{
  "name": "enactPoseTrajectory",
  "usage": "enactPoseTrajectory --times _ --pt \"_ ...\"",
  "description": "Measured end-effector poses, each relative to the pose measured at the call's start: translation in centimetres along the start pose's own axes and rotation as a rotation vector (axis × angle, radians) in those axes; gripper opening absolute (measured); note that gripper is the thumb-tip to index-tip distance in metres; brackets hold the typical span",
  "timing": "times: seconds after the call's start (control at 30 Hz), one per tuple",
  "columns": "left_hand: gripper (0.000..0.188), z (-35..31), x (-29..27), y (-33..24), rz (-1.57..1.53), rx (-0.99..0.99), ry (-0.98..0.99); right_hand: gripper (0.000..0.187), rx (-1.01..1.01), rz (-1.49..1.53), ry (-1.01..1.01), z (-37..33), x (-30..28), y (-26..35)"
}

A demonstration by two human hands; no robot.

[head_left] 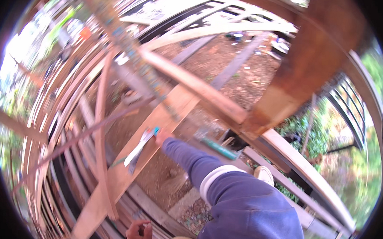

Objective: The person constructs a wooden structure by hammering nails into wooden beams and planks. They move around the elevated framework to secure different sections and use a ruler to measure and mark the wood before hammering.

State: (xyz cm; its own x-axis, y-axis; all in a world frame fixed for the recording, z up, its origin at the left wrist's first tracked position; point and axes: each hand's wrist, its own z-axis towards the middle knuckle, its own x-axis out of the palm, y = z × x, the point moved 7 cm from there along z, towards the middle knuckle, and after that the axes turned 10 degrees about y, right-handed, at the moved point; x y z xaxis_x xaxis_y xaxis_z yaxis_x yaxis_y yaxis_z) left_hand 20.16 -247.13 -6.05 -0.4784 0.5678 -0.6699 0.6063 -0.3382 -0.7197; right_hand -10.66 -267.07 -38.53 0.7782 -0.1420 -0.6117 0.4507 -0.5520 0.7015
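My right arm, in a blue sleeve with a white band, stretches forward to a light wooden plank (127, 146) that slants across the middle. At the plank's edge is my right hand (161, 137), its fingers smeared by motion. It meets the teal end (156, 130) of a slim object whose white strip (138, 151) and darker strip lie along the plank. Whether I grip that object I cannot tell. Low in the picture, my left hand (139, 232) has loosely curled fingers, with a gap between thumb and forefinger; I see nothing in it.
A thick brown timber post (292, 76) rises at the right beside a long beam (201, 88). A paint-spattered pole (130, 50) crosses the upper left. Stacked boards (70, 98) fill the left side. A green tube-like thing (220, 148) lies beyond my arm, over bare soil.
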Motion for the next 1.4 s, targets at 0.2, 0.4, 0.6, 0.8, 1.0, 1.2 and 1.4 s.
enactPoseTrajectory --times 0.2,0.4,0.6,0.8,1.0,1.2,1.4 --pt "0.03 6.9 3.4 5.5 -0.07 -0.011 0.191 0.035 -0.345 -0.133 0.099 -8.4 -8.0 4.0" --pt "0.043 11.9 7.8 5.2 -0.495 0.091 0.198 0.039 -0.518 0.235 0.009 -20.5 -14.8 0.4" --pt "0.026 13.1 14.3 -1.2 -0.755 0.021 0.282 0.045 -0.436 0.306 0.025 -28.0 -16.6 -8.1" --pt "0.033 11.4 16.4 -9.2 -0.4 0.44 0.265 0.052 -0.419 0.432 0.014 -28.9 -19.5 -11.4" --pt "0.031 11.1 18.0 -15.7 -0.137 0.538 0.182 0.05 -0.62 0.787 0.114 -29.9 -26.1 -12.3" --pt "0.02 11.1 23.6 -26.3 -0.047 0.85 0.487 0.032 -0.434 1.318 -0.039 -36.5 -32.2 -19.2" --pt "0.023 10.3 27.7 -34.8 -0.036 1.108 0.692 0.011 -0.395 1.471 -0.269 -44.6 -34.9 -29.6"
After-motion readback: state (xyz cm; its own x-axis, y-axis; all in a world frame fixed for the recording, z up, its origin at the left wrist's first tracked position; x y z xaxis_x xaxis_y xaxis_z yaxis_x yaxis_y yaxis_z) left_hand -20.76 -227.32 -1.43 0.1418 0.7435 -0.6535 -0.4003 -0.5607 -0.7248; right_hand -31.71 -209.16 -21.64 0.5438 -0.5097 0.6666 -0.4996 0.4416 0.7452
